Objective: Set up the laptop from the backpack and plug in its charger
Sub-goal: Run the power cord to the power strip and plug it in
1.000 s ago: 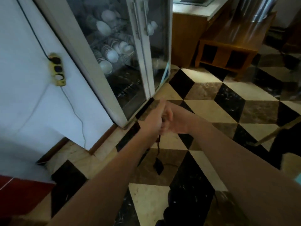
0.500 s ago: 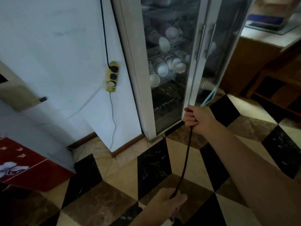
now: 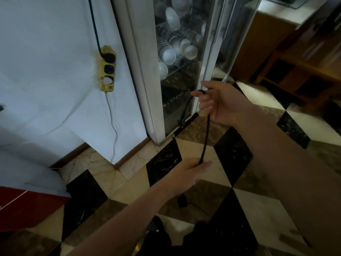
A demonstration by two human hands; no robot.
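A black charger cable (image 3: 205, 137) runs taut between my two hands above the checkered floor. My right hand (image 3: 219, 104) grips its upper part, and a short loose end with a plug (image 3: 182, 121) droops from that hand in front of the cabinet. My left hand (image 3: 186, 174) pinches the cable lower down. A black piece of the charger (image 3: 181, 200) hangs below my left hand. A yellow power strip (image 3: 107, 68) hangs on the white wall to the left, with a black plug in its top socket. Laptop and backpack are out of view.
A glass-door cabinet (image 3: 147, 71) with several white bowls stands right of the power strip. A thin white cord (image 3: 112, 126) hangs from the strip to the floor. A red box (image 3: 27, 206) lies at lower left. Wooden furniture (image 3: 295, 74) stands at the right.
My hands, together a second ago, have drawn apart and stretched the cable. The left hand has risen since half a second ago. The view swung left, bringing the power strip nearer.
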